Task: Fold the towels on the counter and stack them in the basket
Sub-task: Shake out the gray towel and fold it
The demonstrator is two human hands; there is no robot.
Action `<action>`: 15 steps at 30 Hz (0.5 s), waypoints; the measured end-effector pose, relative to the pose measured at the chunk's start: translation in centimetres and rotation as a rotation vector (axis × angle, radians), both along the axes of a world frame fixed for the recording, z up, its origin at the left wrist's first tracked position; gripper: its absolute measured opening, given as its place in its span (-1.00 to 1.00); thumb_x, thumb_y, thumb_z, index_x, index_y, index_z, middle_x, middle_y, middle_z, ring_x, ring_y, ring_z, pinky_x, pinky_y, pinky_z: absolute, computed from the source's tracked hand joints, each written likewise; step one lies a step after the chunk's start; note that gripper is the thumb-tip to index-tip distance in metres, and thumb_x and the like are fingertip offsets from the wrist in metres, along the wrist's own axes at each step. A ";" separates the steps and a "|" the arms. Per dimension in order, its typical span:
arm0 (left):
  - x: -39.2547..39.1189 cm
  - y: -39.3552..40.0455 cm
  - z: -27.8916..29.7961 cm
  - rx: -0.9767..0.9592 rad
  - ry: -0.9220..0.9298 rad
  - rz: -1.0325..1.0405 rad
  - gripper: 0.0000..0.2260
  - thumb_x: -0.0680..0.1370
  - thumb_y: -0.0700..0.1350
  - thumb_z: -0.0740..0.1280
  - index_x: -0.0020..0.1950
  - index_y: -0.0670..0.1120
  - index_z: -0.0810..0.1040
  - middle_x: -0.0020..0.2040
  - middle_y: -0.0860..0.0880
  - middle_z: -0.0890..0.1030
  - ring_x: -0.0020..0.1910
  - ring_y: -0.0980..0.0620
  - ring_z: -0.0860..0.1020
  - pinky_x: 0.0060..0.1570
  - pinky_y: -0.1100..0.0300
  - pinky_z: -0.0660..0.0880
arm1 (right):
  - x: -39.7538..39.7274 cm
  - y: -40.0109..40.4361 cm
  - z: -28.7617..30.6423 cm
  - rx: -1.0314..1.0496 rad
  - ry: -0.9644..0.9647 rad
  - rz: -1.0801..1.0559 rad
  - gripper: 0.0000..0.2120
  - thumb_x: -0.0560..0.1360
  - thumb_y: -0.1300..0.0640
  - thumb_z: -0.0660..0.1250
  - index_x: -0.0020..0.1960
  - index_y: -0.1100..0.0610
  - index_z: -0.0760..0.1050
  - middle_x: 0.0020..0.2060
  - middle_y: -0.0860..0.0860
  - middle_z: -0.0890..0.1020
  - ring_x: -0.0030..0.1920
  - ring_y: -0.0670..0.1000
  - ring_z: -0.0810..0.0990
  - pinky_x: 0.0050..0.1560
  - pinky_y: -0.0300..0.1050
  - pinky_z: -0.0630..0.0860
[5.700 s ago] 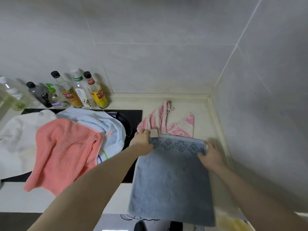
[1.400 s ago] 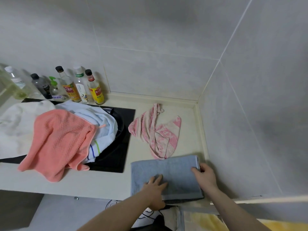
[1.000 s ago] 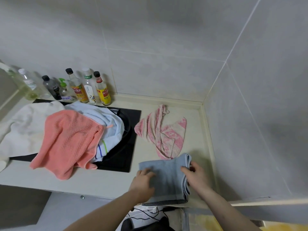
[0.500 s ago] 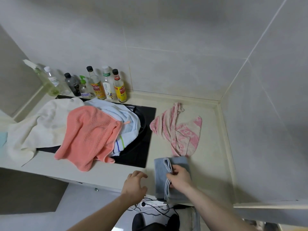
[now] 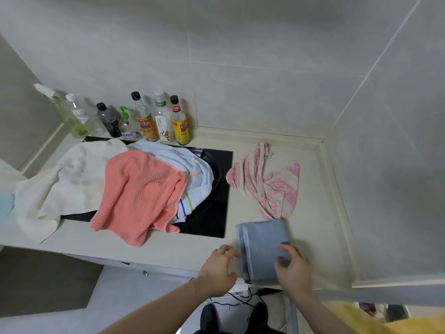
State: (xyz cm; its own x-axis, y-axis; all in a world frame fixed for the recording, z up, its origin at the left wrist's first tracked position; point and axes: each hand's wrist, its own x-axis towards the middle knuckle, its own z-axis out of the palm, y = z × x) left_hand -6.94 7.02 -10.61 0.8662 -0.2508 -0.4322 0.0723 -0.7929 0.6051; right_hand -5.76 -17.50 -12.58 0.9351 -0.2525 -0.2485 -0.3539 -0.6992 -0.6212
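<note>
A blue-grey towel (image 5: 261, 247), folded into a narrow rectangle, lies at the counter's front edge near the right wall. My right hand (image 5: 292, 270) is on its right lower part, with thumb and curled fingers pinching a bit of the cloth. My left hand (image 5: 218, 271) hovers just left of the towel, fingers loosely curled, fingertips at its folded left edge. A crumpled pink-and-white towel (image 5: 265, 184) lies behind it. No basket is in view.
A coral towel (image 5: 139, 194), a light blue towel (image 5: 192, 174) and a white towel (image 5: 72, 179) are draped over the black stove (image 5: 212, 225) on the left. Several bottles (image 5: 159, 119) line the back wall. Tiled walls close off the back and right.
The blue-grey towel went from a wide sheet to a narrow folded rectangle. My right hand slid from its left fold to its right lower part, and my left hand came closer to its left edge.
</note>
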 end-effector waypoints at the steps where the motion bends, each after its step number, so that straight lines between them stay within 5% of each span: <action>1: 0.1 -0.3 0.0 0.002 0.006 -0.024 -0.53 0.52 -0.09 0.30 0.44 0.10 0.42 0.44 0.13 0.33 0.38 0.05 0.36 0.37 0.14 0.39 | -0.5 -0.6 -0.2 -0.019 0.002 -0.042 -0.62 0.44 0.17 0.47 0.23 0.00 0.58 0.15 0.03 0.54 0.16 0.13 0.52 0.23 0.06 0.50; 6: 1.7 -1.9 0.6 -0.025 0.071 -0.005 -0.45 0.52 -0.07 0.33 0.52 0.05 0.35 0.45 0.05 0.37 0.37 -0.03 0.42 0.37 0.09 0.42 | -1.2 -2.0 -1.0 0.087 0.101 -0.087 -0.53 0.46 0.17 0.45 0.36 0.07 0.52 0.21 0.09 0.50 0.14 0.11 0.53 0.25 0.04 0.52; 11: 3.3 -3.8 0.6 -0.278 0.355 0.354 -0.49 0.52 -0.05 0.44 0.43 -0.04 0.38 0.14 0.05 0.59 0.06 0.03 0.60 -0.11 0.31 0.53 | -0.5 -2.4 -0.7 0.079 0.137 -0.033 -0.52 0.47 0.16 0.45 0.38 0.07 0.50 0.20 0.03 0.46 0.12 0.06 0.55 0.25 -0.04 0.51; 15: 4.0 -4.5 -0.1 -0.298 0.426 0.511 -0.47 0.50 -0.05 0.45 0.42 -0.05 0.35 0.07 0.04 0.62 -0.01 0.01 0.61 -0.14 0.21 0.54 | 0.2 -2.6 -0.5 0.072 0.142 0.090 -0.53 0.44 0.17 0.45 0.34 0.04 0.53 0.14 -0.03 0.44 0.13 0.06 0.56 0.29 -0.03 0.50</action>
State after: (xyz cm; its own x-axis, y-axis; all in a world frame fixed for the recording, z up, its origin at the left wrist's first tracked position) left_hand -2.96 2.51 -10.72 0.6781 -0.0198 -0.7347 0.6671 -0.4029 0.6266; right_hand -5.51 -20.13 -13.10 0.9073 -0.1460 -0.3942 -0.3796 -0.6874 -0.6192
